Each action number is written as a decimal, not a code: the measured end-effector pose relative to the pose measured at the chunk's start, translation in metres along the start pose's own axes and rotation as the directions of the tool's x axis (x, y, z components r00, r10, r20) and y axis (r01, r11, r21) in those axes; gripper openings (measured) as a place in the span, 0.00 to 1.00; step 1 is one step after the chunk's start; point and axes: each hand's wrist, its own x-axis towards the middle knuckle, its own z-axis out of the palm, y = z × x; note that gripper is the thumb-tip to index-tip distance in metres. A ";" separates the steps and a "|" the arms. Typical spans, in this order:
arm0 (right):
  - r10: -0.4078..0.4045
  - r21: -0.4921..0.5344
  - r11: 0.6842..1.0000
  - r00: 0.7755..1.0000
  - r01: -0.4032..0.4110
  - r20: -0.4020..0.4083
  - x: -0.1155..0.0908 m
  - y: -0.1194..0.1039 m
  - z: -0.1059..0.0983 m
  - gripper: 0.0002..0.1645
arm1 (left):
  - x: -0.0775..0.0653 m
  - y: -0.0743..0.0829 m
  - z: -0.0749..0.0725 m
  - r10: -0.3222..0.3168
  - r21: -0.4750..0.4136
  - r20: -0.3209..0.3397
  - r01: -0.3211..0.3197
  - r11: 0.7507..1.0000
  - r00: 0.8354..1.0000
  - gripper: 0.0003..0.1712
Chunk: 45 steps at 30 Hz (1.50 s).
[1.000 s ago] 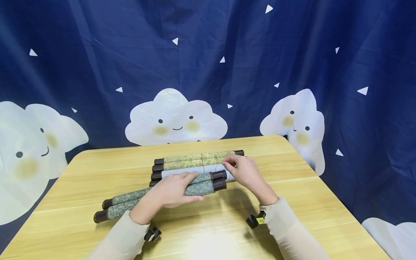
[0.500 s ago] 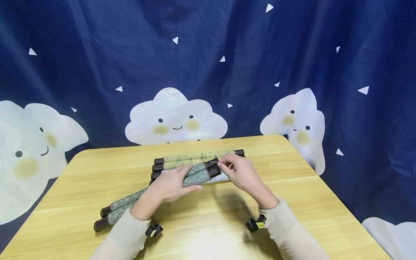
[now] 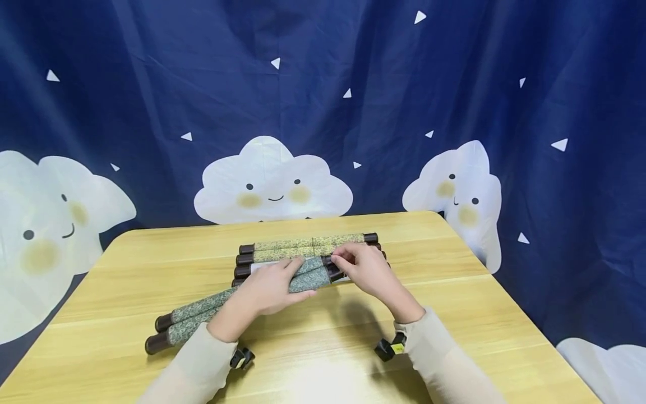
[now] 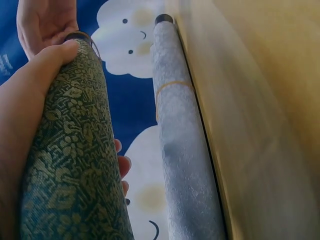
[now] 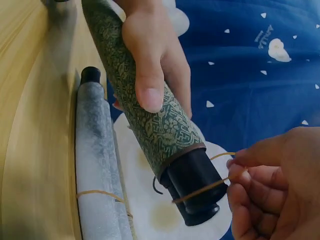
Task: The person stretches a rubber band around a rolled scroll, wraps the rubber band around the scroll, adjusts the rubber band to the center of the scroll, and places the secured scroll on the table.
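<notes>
My left hand (image 3: 270, 287) grips a green patterned double-roller scroll (image 3: 312, 278) near its right end. The scroll slants, its left end toward the table's left side. Close to its dark end knobs (image 5: 197, 182), in the right wrist view, my right hand (image 5: 280, 185) pinches a thin tan rubber band (image 5: 200, 192). The band stretches across the knobs; whether it goes all the way round them cannot be seen. In the left wrist view, my left thumb (image 4: 67, 52) lies along the green cloth, with fingertips showing on the far side.
Behind the green scroll lie a pale grey-white scroll (image 4: 182, 130) with a rubber band round it and a yellow patterned scroll (image 3: 282, 251), side by side on the wooden table (image 3: 454, 314). A blue curtain (image 3: 313, 112) with clouds hangs behind.
The right hand first held the band to the right of the green scroll's end; the scroll's end then rose toward it. The band now lies across the knobs, and the right hand has shifted slightly left.
</notes>
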 end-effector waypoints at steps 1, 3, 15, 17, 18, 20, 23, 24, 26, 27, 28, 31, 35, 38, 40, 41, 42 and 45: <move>0.014 -0.021 1.000 1.000 -0.014 0.012 0.003 -0.001 0.001 0.04 | 0.000 0.002 0.001 0.010 0.019 -0.002 -0.010 1.000 1.000 0.55; 0.030 -0.079 0.997 0.999 -0.027 0.034 0.009 -0.003 0.002 0.05 | 0.000 0.005 0.001 0.035 0.059 -0.008 -0.035 0.998 0.999 0.55; -0.029 -0.312 0.946 0.981 0.089 0.192 0.026 -0.029 0.017 0.09 | -0.005 0.019 0.005 0.149 0.138 -0.103 -0.134 0.981 0.983 0.55; 0.011 -0.344 0.937 0.983 0.053 0.181 0.027 -0.031 0.016 0.09 | -0.006 0.020 0.005 0.176 0.150 -0.127 -0.156 0.976 0.976 0.54; 0.032 -0.362 0.932 0.984 0.035 0.177 0.029 -0.031 0.015 0.09 | -0.006 0.021 0.005 0.195 0.155 -0.140 -0.173 0.973 0.971 0.53; 0.070 -0.385 0.923 0.982 0.004 0.178 0.032 -0.030 0.013 0.09 | -0.006 0.022 0.005 0.229 0.160 -0.167 -0.203 0.966 0.959 0.52; 0.069 -0.373 0.928 0.976 0.014 0.208 0.037 -0.026 0.011 0.09 | -0.007 0.024 0.005 0.253 0.158 -0.190 -0.225 0.961 0.949 0.51; 0.049 -0.349 0.937 0.974 0.031 0.219 0.037 -0.025 0.011 0.08 | -0.007 0.024 0.006 0.249 0.149 -0.187 -0.223 0.963 0.950 0.51; 0.005 -0.293 0.954 0.974 0.064 0.227 0.035 -0.025 0.011 0.08 | -0.007 0.023 0.007 0.220 0.135 -0.168 -0.198 0.971 0.961 0.51; -0.020 -0.260 0.962 0.976 0.078 0.219 0.033 -0.026 0.011 0.08 | -0.008 0.022 0.007 0.195 0.125 -0.151 -0.177 0.976 0.969 0.52; -0.046 -0.232 0.968 0.978 0.094 0.204 0.030 -0.028 0.010 0.07 | -0.007 0.021 0.007 0.164 0.110 -0.131 -0.150 0.983 0.978 0.52; -0.119 -0.186 0.972 0.983 0.144 0.137 0.018 -0.036 0.009 0.06 | -0.006 0.015 0.004 0.071 0.051 -0.093 -0.066 0.996 0.993 0.52; -0.193 -0.165 0.965 0.978 0.204 0.078 0.002 -0.045 0.009 0.06 | -0.004 0.005 -0.004 -0.025 -0.011 -0.097 0.024 1.000 0.995 0.53; -0.213 -0.166 0.961 0.975 0.220 0.057 -0.007 -0.046 0.011 0.05 | -0.005 -0.002 -0.010 -0.074 -0.037 -0.115 0.070 0.997 0.991 0.56; -0.220 -0.166 0.960 0.975 0.224 0.042 -0.011 -0.044 0.012 0.05 | -0.005 -0.006 -0.014 -0.100 -0.060 -0.126 0.093 0.994 0.987 0.57; -0.221 -0.162 0.961 0.975 0.224 0.036 -0.013 -0.042 0.012 0.05 | -0.006 -0.008 -0.016 -0.108 -0.067 -0.135 0.100 0.993 0.985 0.58; -0.222 -0.159 0.961 0.975 0.224 0.032 -0.014 -0.040 0.013 0.05 | -0.006 -0.009 -0.018 -0.117 -0.077 -0.140 0.107 0.991 0.983 0.58; -0.221 -0.155 0.963 0.975 0.223 0.029 -0.016 -0.031 0.015 0.06 | -0.007 -0.013 -0.024 -0.137 -0.101 -0.156 0.122 0.987 0.978 0.59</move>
